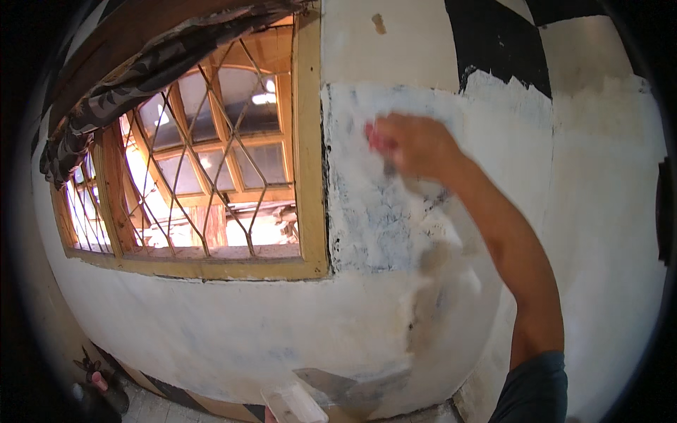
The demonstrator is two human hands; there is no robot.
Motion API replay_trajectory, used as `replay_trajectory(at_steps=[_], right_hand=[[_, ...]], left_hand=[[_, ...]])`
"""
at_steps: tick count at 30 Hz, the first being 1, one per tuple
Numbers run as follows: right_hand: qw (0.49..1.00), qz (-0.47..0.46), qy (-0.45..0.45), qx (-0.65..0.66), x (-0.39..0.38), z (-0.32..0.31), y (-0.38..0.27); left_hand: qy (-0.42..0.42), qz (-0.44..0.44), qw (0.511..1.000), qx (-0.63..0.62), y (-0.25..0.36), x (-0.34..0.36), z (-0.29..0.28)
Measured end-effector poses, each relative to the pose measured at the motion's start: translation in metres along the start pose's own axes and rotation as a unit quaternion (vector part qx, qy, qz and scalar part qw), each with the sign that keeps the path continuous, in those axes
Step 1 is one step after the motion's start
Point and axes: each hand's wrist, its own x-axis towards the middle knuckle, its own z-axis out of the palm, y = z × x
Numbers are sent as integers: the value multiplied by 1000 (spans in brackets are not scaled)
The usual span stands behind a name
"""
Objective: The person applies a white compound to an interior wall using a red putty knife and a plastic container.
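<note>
My right hand (pixel 416 144), blurred, is raised at the wall beside the window, closed on a pink-handled tool (pixel 375 135); its dark working end is partly hidden and blurred. Behind it is a patchy white coat with bluish streaks (pixel 374 218), reaching up to a ragged edge below black and cream squares (pixel 493 42). At the lower edge, a small part of my left hand (pixel 270 416) grips a white shallow tray (pixel 298 402); most of that hand is out of view.
A yellow-framed window (pixel 310 183) with a metal grille and a dark patterned curtain (pixel 120 92) is at left. A pink object (pixel 99 381) and dark items stand low at the left, on a tiled floor (pixel 148 402). A dark edge (pixel 663 211) is at far right.
</note>
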Motion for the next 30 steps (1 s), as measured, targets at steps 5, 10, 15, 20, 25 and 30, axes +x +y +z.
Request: replay_trajectory(at_steps=[5,10,15,20,25,30], right_hand=[[994,-6,98,-49,26,27,36],[980,-44,-192,39,-101,116,-50],[986,-106,-130,15,-164,111,-86],[972,133,185,65,-100,41,11],[897,368,244,10,-100,15,95],[940,299,137,85,-122,78,23]], left_hand=[[-48,151,961,227,-6,0,18],[-77,34,994,69,-17,-7,28],[-50,50,991,113,-10,-6,17],[-1,-48,996,-68,-1,-6,8],[18,-25,990,-141,1,-13,4],[2,-42,995,-95,0,-12,-3]])
